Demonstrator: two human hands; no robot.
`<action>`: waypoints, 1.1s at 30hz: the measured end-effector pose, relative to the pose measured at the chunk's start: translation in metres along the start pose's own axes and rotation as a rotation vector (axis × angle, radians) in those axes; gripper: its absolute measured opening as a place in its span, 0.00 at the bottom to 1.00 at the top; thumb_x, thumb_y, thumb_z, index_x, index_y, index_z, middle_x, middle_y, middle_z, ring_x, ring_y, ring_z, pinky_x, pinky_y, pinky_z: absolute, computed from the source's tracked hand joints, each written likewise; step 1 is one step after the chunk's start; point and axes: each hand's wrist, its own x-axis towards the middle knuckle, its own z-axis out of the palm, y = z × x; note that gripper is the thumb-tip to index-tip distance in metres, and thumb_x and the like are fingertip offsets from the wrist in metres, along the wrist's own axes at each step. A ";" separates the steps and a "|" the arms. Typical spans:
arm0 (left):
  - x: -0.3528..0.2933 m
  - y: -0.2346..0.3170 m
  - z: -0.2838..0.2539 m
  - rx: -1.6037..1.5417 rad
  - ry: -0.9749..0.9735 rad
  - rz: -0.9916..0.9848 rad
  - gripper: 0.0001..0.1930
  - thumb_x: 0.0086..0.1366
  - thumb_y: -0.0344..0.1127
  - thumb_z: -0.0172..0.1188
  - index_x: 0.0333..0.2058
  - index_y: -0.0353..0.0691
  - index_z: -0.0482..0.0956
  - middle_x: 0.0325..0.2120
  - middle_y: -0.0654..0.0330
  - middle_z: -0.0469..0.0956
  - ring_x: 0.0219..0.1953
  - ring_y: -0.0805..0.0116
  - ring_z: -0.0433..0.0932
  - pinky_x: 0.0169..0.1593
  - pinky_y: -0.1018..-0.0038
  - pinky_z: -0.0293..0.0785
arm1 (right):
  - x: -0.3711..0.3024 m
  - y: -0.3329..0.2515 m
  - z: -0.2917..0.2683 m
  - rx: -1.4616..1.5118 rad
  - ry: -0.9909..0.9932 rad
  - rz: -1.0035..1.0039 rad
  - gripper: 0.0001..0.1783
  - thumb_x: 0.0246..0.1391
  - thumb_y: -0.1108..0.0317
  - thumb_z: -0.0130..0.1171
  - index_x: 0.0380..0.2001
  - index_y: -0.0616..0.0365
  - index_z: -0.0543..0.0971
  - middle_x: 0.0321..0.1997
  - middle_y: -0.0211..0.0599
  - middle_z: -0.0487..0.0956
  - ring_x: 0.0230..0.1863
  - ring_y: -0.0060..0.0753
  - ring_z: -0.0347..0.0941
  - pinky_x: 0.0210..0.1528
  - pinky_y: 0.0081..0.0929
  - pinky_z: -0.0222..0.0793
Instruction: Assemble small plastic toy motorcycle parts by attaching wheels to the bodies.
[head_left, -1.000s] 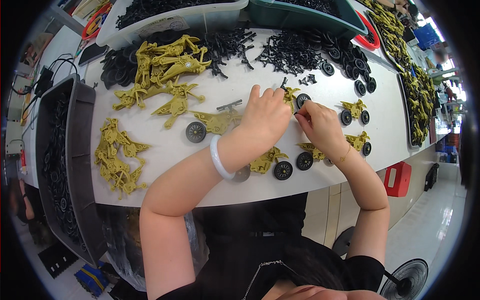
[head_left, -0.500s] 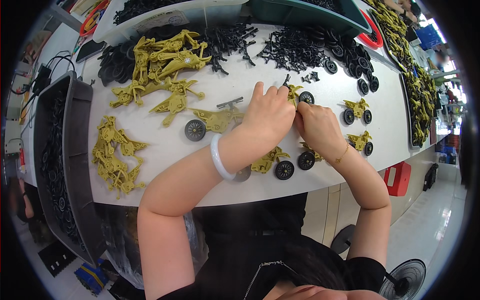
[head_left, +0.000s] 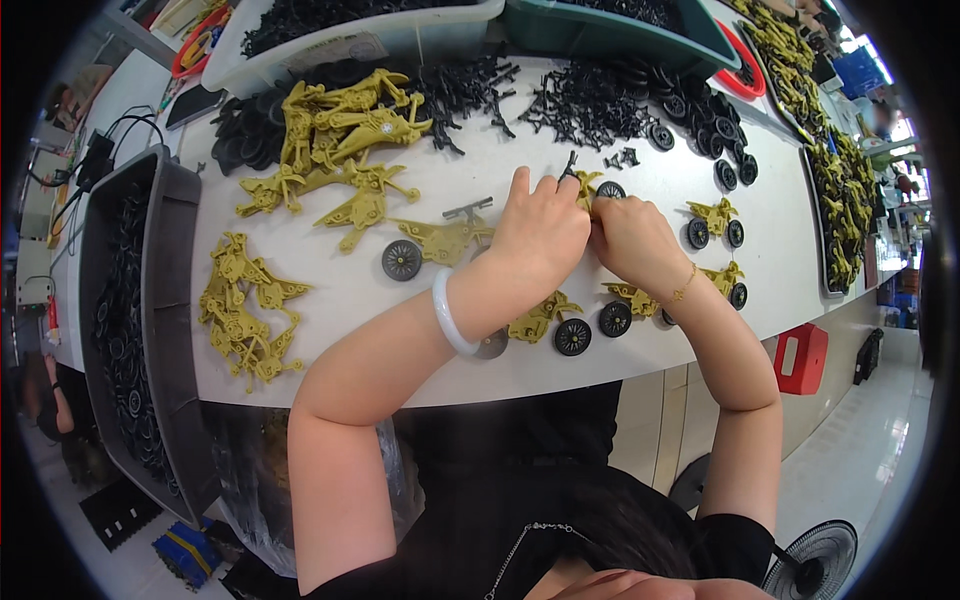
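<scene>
Close together over the table, my left hand and my right hand are both closed on a small yellow-green toy motorcycle. Its black handlebar sticks up past my left fingers. A black spoked wheel shows above my right knuckles; the rest of the toy is hidden by my hands. Under my left forearm lies a partly covered toy motorcycle with a wheel and handlebar. More wheeled toy motorcycles lie between my forearms, and another stands to the right of my right hand.
Yellow-green body parts are heaped at left, with more farther back. Black fork-like parts and loose wheels cover the far side. A grey bin flanks the table's left; a white bin and green bin stand behind.
My right fingers have shifted slightly upward over the toy's wheel. Both hands stay on the same toy motorcycle. The view has turned a little, so things at left appear farther right.
</scene>
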 end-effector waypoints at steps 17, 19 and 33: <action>-0.032 -0.012 -0.059 -0.133 0.053 0.083 0.05 0.52 0.28 0.54 0.23 0.40 0.79 0.23 0.55 0.73 0.34 0.54 0.74 0.41 0.63 0.69 | 0.148 -0.029 -0.003 0.044 0.155 0.039 0.15 0.40 0.57 0.69 0.25 0.57 0.82 0.25 0.41 0.80 0.33 0.43 0.78 0.40 0.36 0.73; -0.053 -0.005 -0.064 -0.181 -0.100 0.222 0.05 0.51 0.28 0.54 0.26 0.38 0.79 0.24 0.56 0.72 0.34 0.57 0.74 0.40 0.63 0.69 | 0.143 -0.021 0.000 0.084 0.194 -0.017 0.14 0.40 0.59 0.69 0.23 0.58 0.80 0.24 0.40 0.80 0.32 0.43 0.77 0.37 0.37 0.72; -0.103 0.010 -0.024 -0.315 0.063 0.183 0.13 0.51 0.28 0.54 0.38 0.36 0.76 0.32 0.57 0.71 0.36 0.60 0.72 0.43 0.67 0.69 | -0.021 -0.017 -0.016 0.556 -0.257 -0.312 0.09 0.44 0.73 0.64 0.31 0.64 0.81 0.27 0.41 0.78 0.28 0.40 0.74 0.33 0.29 0.70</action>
